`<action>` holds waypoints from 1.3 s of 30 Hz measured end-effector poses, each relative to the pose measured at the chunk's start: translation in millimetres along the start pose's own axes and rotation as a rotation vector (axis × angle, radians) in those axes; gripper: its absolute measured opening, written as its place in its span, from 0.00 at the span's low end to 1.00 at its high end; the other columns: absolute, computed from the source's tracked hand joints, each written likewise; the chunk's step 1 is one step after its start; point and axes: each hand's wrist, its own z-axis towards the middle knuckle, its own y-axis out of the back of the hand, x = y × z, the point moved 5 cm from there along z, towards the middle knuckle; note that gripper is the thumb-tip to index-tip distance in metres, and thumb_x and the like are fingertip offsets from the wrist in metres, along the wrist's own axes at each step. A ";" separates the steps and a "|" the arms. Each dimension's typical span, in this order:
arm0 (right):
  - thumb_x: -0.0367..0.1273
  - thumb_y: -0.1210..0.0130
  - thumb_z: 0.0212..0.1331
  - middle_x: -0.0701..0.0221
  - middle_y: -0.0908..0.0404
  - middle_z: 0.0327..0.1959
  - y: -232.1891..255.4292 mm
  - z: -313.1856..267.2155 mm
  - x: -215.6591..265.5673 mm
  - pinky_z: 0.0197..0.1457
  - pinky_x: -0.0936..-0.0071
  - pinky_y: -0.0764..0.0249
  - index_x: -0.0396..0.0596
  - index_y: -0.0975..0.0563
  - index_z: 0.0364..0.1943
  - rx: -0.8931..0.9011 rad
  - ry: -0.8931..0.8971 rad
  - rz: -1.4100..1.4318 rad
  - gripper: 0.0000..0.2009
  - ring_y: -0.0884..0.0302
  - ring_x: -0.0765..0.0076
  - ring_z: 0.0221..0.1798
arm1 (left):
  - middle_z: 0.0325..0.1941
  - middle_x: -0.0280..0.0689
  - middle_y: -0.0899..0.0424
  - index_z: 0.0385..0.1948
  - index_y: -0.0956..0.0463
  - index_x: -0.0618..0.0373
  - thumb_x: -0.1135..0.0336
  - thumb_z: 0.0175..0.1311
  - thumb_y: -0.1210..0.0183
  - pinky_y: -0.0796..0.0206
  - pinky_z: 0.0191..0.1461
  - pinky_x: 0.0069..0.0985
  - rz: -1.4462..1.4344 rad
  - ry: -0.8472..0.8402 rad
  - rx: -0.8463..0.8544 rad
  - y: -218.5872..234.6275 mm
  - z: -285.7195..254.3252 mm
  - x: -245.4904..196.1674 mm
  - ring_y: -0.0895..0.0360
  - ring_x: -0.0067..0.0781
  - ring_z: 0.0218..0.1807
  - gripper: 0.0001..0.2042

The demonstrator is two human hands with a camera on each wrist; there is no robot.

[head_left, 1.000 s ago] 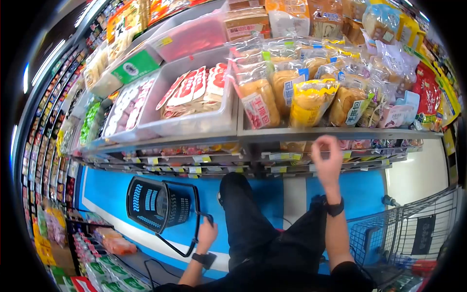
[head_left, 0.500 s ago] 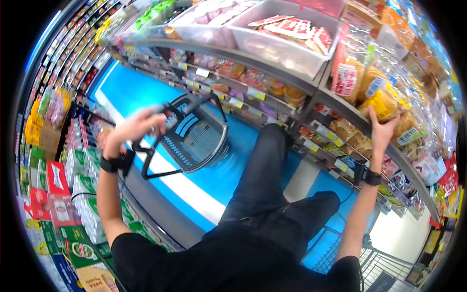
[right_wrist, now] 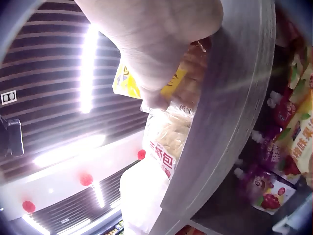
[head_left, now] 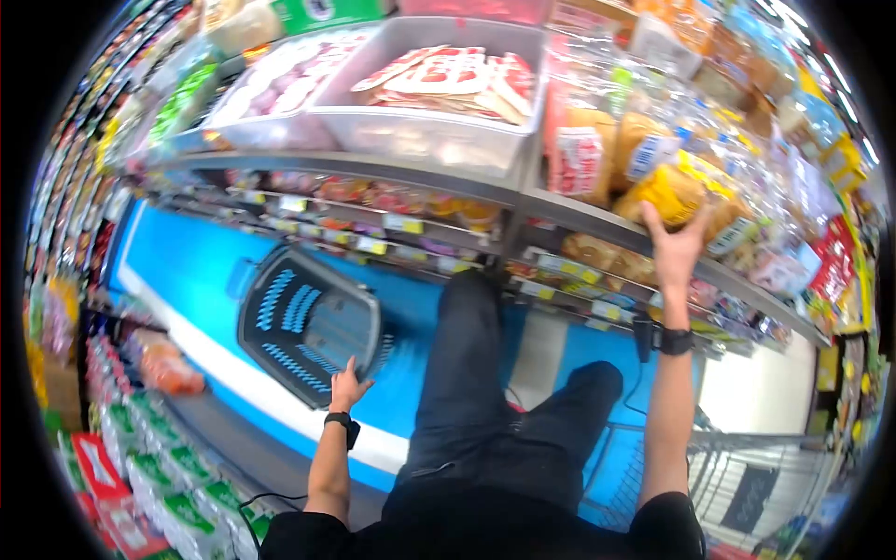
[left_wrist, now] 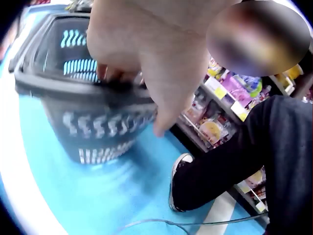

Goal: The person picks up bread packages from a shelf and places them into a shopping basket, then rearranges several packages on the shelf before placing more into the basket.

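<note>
My right hand reaches up to the front of the bread shelf, thumb and fingers spread around the lower part of a yellow bagged bread. In the right wrist view its fingers lie against the yellow wrapper, just above the shelf edge. A bread bag with a red label stands beside it. My left hand is over the near rim of a dark shopping basket, index finger straight and thumb out to the side. The left wrist view shows part of its fingers hidden behind the palm, near the basket rim.
A clear bin with red-and-white flat packs stands left of the bread. Lower shelves carry price tags. At the lower right is a wire cart. Bottled drinks in packs line the lower left. A thin cable hangs by my leg.
My left hand has let go of the basket's handle, which it lifted earlier, and lowered toward the rim. My right hand has gone from mid-air to the yellow bread, which now leans over.
</note>
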 end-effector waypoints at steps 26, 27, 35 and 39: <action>0.45 0.27 0.42 0.46 0.25 0.52 1.8 3.7 3.3 0.59 0.64 0.30 0.32 0.43 0.61 0.053 -0.031 -0.047 0.47 0.24 0.51 0.55 | 0.43 0.44 0.19 0.38 0.23 0.61 0.68 0.63 0.43 0.28 0.43 0.38 -0.608 -0.891 -0.315 167.6 -39.4 -387.7 0.20 0.47 0.39 0.07; 0.44 0.27 0.41 0.48 0.26 0.53 2.1 2.2 -0.9 0.60 0.65 0.31 0.33 0.42 0.61 0.024 -0.082 -0.039 0.47 0.25 0.54 0.56 | 0.44 0.45 0.20 0.40 0.24 0.61 0.68 0.62 0.42 0.29 0.47 0.38 -0.652 -1.021 -0.449 196.1 -53.4 -413.0 0.22 0.47 0.42 0.09; 0.34 0.25 0.40 0.62 0.21 0.47 24.0 -21.7 8.8 0.56 0.68 0.30 0.37 0.23 0.43 -0.174 0.133 0.096 0.25 0.23 0.62 0.48 | 0.52 0.61 0.26 0.67 0.52 0.70 0.58 0.53 0.32 0.37 0.61 0.42 -0.690 -0.853 -0.533 267.1 -33.2 -535.9 0.31 0.58 0.58 0.45; 0.30 0.30 0.47 0.64 0.22 0.49 40.9 -46.4 10.9 0.58 0.69 0.30 0.39 0.26 0.51 -0.200 0.025 0.292 0.26 0.24 0.68 0.51 | 0.54 0.55 0.31 0.67 0.51 0.66 0.63 0.47 0.29 0.37 0.59 0.41 -0.805 -1.017 -0.755 261.6 -39.9 -538.5 0.32 0.56 0.57 0.47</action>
